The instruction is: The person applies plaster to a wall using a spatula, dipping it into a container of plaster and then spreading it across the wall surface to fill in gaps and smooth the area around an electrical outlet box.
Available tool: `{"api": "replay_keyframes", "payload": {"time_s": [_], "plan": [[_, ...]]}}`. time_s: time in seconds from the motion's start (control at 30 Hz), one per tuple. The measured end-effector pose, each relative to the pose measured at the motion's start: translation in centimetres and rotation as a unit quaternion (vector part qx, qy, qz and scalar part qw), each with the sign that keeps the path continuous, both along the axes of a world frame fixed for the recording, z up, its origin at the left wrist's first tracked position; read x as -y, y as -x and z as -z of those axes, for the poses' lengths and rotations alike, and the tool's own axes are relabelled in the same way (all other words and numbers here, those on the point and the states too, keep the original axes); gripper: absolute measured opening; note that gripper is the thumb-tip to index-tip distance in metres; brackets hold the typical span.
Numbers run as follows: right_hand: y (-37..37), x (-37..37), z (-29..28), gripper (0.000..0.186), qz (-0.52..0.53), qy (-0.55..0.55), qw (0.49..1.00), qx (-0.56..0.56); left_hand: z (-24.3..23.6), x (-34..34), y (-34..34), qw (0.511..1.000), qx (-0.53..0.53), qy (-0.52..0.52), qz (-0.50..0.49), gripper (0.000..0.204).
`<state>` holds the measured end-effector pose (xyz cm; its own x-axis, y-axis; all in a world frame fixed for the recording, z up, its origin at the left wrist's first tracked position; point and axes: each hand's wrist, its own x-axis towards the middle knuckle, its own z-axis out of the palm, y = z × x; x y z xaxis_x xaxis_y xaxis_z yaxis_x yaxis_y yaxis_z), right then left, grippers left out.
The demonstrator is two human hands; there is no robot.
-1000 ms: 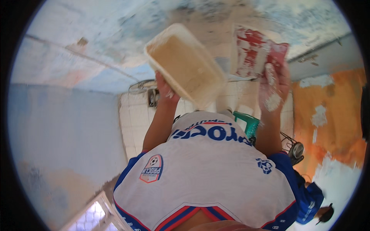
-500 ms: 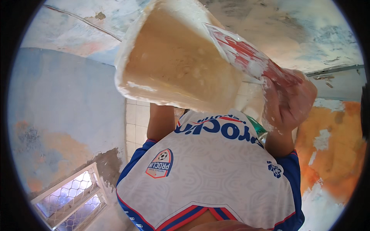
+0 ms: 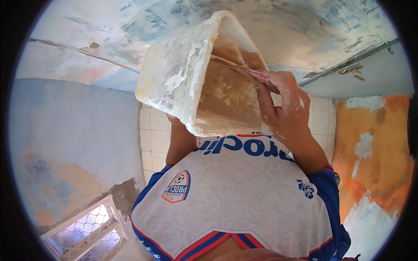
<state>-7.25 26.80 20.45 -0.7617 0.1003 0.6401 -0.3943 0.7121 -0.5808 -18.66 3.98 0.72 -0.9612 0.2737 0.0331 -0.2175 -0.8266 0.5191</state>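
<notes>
A whitish plastic tub [image 3: 174, 76], smeared with white paste, is held up and tilted, its mouth facing right and its inside stained tan. My left hand [image 3: 175, 121] supports it from behind and below; most of that hand is hidden by the tub. Between the closed fingers of my right hand [image 3: 289, 102] is a thin red spreader [image 3: 261, 77] coated in white paste. Its blade reaches into the tub's mouth, close to the inner wall. White paste also spots my right fingers.
Overhead is a patchy blue-and-white ceiling [image 3: 300, 30] with a thin cable [image 3: 87, 55]. A blue wall [image 3: 74, 126] with a barred window [image 3: 85, 230] stands at left. White tiles [image 3: 152, 130] and an orange, patched wall [image 3: 374, 152] show behind me.
The tub has turned so that its outer side shows and its mouth faces right. My right hand has moved left, bringing the spreader blade into the tub.
</notes>
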Motion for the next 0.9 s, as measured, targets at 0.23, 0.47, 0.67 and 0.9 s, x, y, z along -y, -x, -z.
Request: {"api": "replay_keyframes", "payload": {"time_s": [0.23,0.47,0.67,0.9], "plan": [[-3.6,-5.1,-2.9,0.021,-0.103,-0.051,0.992,0.042,-1.7,-6.7,-1.7,0.999,-0.024,0.024,0.015,0.078],[-4.5,-7.1,-1.2,0.024,-0.122,0.005,0.991,0.052,-1.3,-9.4,-3.5,0.999,-0.026,0.03,0.004,0.079],[-5.7,-8.2,-1.0,0.028,-0.167,0.048,0.976,0.128,-0.7,-10.8,-7.1,0.999,-0.009,0.038,-0.013,0.079],[-6.7,-9.6,-0.9,0.03,-0.186,0.077,0.964,0.174,-0.6,-12.5,-8.3,0.999,-0.017,0.042,-0.022,0.08]]}}
